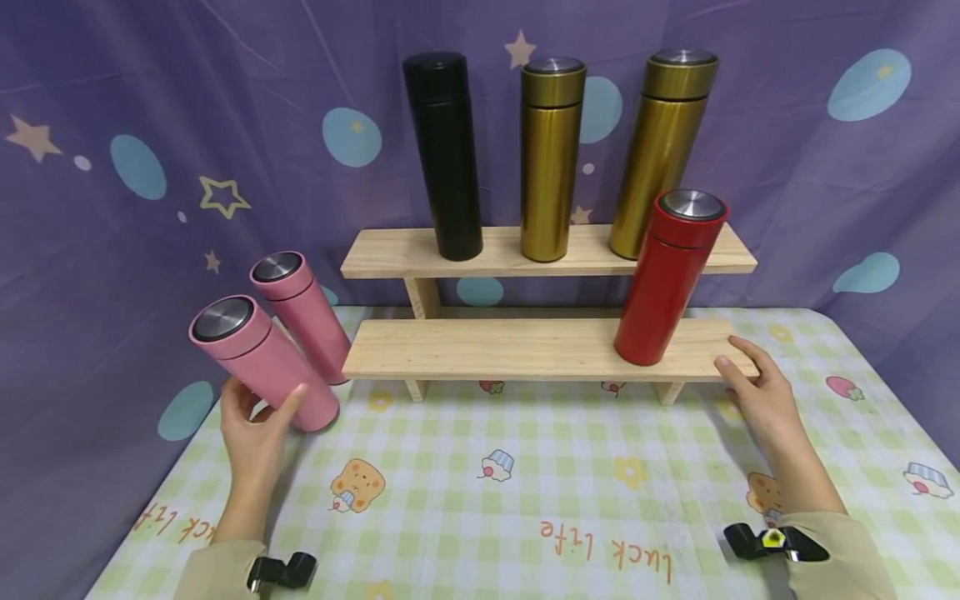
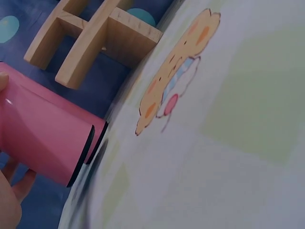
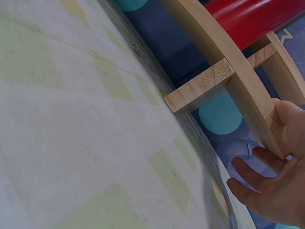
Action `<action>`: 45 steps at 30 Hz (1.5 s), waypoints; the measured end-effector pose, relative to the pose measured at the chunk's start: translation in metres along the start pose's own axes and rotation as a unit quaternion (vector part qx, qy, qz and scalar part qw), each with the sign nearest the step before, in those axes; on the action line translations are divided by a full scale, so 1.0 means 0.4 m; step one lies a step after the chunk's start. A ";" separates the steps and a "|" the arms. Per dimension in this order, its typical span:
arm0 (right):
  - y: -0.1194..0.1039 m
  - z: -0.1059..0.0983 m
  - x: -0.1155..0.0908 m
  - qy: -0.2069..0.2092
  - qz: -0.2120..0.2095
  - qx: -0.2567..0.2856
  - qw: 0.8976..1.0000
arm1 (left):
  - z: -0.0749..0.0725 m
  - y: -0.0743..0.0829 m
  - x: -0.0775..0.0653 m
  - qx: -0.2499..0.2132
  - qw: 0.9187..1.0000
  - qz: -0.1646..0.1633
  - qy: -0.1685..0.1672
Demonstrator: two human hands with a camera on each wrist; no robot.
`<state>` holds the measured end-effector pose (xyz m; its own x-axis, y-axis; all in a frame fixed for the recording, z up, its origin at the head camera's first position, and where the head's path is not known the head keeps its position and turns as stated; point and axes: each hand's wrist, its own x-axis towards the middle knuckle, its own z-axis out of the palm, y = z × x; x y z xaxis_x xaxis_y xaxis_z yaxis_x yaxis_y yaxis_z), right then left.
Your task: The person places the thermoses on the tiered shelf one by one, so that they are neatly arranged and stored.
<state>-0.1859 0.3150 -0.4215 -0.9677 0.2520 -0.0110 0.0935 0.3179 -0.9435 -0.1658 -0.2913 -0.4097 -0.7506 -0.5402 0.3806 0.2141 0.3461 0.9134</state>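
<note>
"What do we hold?"
"Our left hand (image 1: pixel 251 437) curls its fingers round the nearer pink thermos (image 1: pixel 266 362), left of the wooden shelf (image 1: pixel 480 346); our right hand (image 1: pixel 767 396), fingers loosely spread, touches that shelf's end."

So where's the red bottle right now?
In the head view, the red bottle stands toward the right end of the lower shelf, just left of the right hand and below the rightmost gold bottle.
</note>
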 end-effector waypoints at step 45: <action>0.000 -0.001 0.000 -0.009 0.008 0.020 1.000 | 0.074 0.155 -0.063 -0.250 0.947 0.182 -0.084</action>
<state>-0.1858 0.3153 -0.4214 -0.9700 0.2407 -0.0326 0.1007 0.2761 -0.9558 -0.1521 -0.2337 -0.3671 -0.6507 -0.3099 0.6932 0.7151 0.0568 0.6967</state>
